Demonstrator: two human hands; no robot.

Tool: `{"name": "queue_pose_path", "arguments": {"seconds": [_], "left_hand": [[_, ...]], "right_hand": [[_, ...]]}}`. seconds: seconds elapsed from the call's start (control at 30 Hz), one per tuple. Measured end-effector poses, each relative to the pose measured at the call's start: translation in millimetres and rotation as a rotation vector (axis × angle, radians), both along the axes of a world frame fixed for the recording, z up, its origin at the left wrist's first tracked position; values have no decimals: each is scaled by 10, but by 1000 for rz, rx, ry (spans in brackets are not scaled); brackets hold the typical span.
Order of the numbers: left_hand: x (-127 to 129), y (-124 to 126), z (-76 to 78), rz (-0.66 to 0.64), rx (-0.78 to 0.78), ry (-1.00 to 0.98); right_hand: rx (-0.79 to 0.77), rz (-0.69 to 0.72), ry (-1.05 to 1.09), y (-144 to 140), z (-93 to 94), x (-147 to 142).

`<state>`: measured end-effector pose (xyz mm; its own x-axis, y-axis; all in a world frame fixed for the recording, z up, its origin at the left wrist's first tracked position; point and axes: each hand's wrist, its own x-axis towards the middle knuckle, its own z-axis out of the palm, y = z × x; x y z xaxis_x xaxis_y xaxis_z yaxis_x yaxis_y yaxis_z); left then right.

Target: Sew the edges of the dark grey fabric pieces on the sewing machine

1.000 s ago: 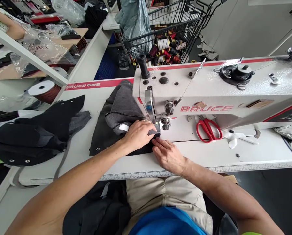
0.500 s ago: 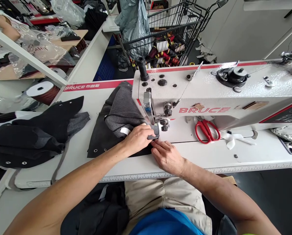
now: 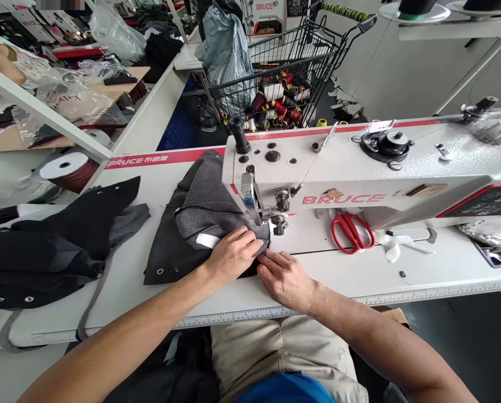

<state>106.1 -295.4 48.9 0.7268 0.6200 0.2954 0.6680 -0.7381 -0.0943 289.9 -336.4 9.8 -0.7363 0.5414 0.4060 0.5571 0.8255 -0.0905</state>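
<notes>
A dark grey fabric piece point(image 3: 210, 187) lies folded under the head of a white sewing machine point(image 3: 342, 168), with a white label point(image 3: 207, 240) and metal eyelets showing. My left hand point(image 3: 235, 252) presses on its near right part with curled fingers, just left of the needle area. Close beside it, my right hand point(image 3: 286, 277) has its fingers together at the fabric's near right edge. Both hands touch the cloth, and their fingertips almost meet. The needle and presser foot are mostly hidden behind the machine's head.
Red-handled scissors point(image 3: 353, 232) rest under the machine's arm, next to white strips point(image 3: 401, 243). More dark fabric with eyelets point(image 3: 65, 240) is piled at the left. Behind stands a wire cart point(image 3: 284, 56) holding thread spools. At the far left edge, another person's arm point(image 3: 2, 61) shows.
The view has tilted up slightly, so the table and machine sit lower in the picture. Both hands stay at the fabric by the needle area; the white label shows more fully.
</notes>
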Motion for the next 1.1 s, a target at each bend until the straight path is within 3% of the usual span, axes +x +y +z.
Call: {"name": "queue_pose_path", "arguments": {"seconds": [0.23,0.8,1.1], "left_hand": [[-13,12,20,-4,-118,-43],[15,3,-39,-37,-66,-97],[-49,38,-124,-122,-68,-165]], "right_hand": [[-22,8,-7,3,11,6],[-29,11,11,8,-3,-7],[-38,15,26,-17,8,-42]]}}
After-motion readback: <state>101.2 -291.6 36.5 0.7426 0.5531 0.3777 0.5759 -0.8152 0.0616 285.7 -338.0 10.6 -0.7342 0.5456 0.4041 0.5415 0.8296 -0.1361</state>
